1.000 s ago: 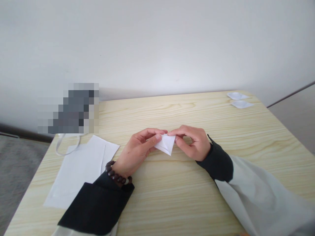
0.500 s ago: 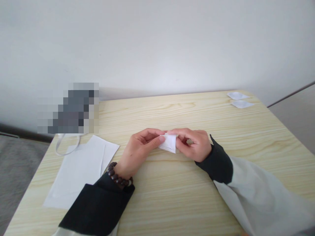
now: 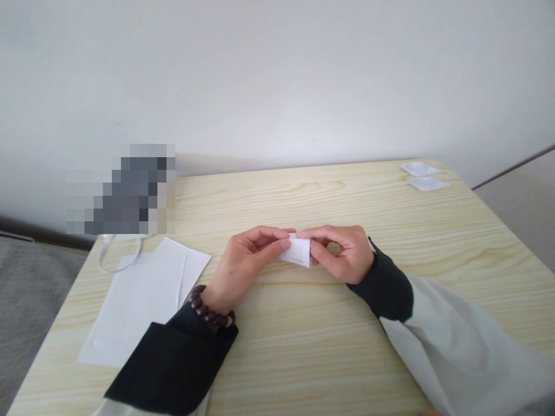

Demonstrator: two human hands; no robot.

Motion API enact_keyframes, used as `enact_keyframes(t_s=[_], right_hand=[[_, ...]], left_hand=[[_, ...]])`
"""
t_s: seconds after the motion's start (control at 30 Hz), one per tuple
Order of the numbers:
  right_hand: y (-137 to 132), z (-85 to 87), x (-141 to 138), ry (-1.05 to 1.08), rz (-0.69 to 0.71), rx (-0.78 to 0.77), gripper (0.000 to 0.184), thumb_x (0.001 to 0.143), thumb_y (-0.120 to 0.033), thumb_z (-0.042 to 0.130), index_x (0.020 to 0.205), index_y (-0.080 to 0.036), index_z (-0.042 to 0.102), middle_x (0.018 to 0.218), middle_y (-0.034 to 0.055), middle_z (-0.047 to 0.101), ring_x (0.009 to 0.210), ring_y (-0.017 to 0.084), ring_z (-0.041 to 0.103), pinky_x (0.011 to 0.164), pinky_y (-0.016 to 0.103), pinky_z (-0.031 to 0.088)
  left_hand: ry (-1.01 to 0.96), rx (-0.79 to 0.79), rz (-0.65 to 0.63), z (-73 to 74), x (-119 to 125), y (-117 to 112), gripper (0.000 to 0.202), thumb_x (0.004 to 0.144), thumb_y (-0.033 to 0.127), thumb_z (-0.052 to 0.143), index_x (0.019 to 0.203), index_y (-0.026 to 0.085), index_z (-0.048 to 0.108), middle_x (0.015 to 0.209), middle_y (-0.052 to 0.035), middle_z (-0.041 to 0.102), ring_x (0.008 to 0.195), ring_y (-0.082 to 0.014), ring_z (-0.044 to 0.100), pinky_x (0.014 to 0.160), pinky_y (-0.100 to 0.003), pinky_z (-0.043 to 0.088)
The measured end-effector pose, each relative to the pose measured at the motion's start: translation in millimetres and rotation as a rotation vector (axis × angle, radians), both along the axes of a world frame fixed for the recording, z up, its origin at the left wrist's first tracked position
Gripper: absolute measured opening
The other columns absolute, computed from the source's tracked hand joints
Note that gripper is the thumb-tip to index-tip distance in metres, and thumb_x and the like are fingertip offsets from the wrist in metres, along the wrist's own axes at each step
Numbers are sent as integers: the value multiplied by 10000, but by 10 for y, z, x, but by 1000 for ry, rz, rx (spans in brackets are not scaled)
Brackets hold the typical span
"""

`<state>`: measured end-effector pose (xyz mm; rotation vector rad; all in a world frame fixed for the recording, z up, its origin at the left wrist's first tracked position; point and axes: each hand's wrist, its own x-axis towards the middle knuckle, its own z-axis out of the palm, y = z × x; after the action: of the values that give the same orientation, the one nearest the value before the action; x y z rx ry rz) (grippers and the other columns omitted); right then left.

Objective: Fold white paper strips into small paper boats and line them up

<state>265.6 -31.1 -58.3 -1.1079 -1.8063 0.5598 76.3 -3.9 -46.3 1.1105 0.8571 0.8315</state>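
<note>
A small folded piece of white paper (image 3: 297, 252) is held between my two hands above the middle of the table. My left hand (image 3: 250, 254) pinches its left side, thumb on the near face and fingers behind. On the right, the fingers and thumb of my right hand (image 3: 339, 248) close on its upper right edge. Some fingertips behind the paper are hidden. A dark bead bracelet (image 3: 210, 312) circles my left wrist.
White paper sheets (image 3: 139, 300) lie overlapping on the wooden table (image 3: 303, 358) at the left. Behind them is a pixelated dark object (image 3: 130, 193) with a white loop (image 3: 100, 257). Two small white folded pieces (image 3: 429, 184) lie at the far right corner, near the wall.
My right fingers have shifted slightly along the paper's top edge, and its lower corner sits a little higher. My left hand has barely moved.
</note>
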Motion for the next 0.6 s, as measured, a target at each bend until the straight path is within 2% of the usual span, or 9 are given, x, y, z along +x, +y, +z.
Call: enact_keyframes(t_s=[0.3,0.6], right_hand=[[17,3,2,3,22,29,207,798,-143,534,914,-181,702,758,33,729,602,115,654,564,217,528],[15,1,-14,50,19,23,237,785,-115,524,919,-195,702,780,27,727,597,105,641,550,208,525]], left_hand=[[0,-4,10,-6,-5,-1,105,756,233,704,837,166,697,1104,-73,690,996,-204,637,911,-327,467],[78,31,50,12,1,1,138,720,264,733,819,167,726,1055,-77,710,998,-230,644,928,-353,472]])
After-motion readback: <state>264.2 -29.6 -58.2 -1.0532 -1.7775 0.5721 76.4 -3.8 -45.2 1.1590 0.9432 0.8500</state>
